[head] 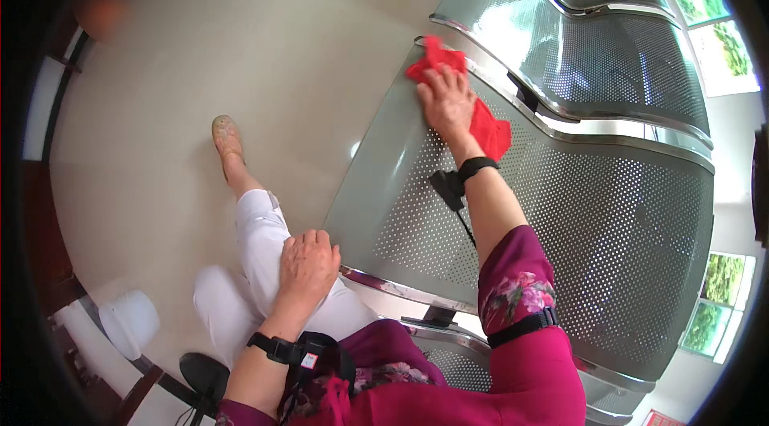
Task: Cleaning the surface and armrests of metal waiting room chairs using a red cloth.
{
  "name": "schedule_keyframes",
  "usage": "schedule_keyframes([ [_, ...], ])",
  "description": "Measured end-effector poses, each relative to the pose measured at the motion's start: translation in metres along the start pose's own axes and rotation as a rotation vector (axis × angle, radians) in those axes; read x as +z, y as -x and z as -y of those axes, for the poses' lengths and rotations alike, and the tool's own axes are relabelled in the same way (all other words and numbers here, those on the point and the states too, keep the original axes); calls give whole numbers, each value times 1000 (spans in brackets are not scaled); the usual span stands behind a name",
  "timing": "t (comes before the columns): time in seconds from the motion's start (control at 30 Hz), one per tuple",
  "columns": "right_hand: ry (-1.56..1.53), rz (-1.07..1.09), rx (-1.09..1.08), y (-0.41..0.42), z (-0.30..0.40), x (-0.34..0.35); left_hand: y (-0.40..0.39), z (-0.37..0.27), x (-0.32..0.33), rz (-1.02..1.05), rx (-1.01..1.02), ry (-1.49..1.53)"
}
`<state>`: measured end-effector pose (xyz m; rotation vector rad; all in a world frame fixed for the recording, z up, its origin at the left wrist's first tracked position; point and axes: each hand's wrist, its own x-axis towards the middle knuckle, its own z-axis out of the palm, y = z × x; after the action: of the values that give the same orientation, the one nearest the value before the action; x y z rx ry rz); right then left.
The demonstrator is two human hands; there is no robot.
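Observation:
My right hand [447, 102] presses down on a red cloth [489, 128] near the front corner of a perforated metal bench seat [414, 197]. Part of the cloth bunches up past the fingertips, and another part spreads out beside the wrist. A black strap with a small dark device [447, 188] is on that wrist. My left hand [309, 263] rests on my leg in white trousers [261, 227], palm down and holding nothing. It lies just beside the front edge of the seat.
More linked metal seats [613, 59] continue beyond chrome armrests or side rails [625, 138]. Windows [718, 288] are along the right. Pale floor tiles [288, 35] lie to the left, with a white rounded object [129, 324] at lower left. A cable [465, 227] hangs from the wrist device.

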<state>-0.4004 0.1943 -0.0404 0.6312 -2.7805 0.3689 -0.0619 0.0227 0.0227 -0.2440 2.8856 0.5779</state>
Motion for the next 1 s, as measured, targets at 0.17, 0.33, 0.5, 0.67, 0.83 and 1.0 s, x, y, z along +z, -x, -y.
schedule_keyframes([
  [0.17,-68,20,-267,73,71,-19,3,3,0,6,-25,6],
  [0.33,-163,234,-508,199,110,-63,13,8,2,-44,-20,39],
  [0.5,-254,301,-655,239,107,-79,19,9,0,-60,3,86],
  [0.67,-133,167,-535,162,90,-47,27,16,2,-87,34,115],
  [0.83,-1,34,-225,97,69,-25,30,17,9,-114,31,168],
  [1.0,-5,167,-404,174,91,-33,40,28,10,-138,-38,184],
])
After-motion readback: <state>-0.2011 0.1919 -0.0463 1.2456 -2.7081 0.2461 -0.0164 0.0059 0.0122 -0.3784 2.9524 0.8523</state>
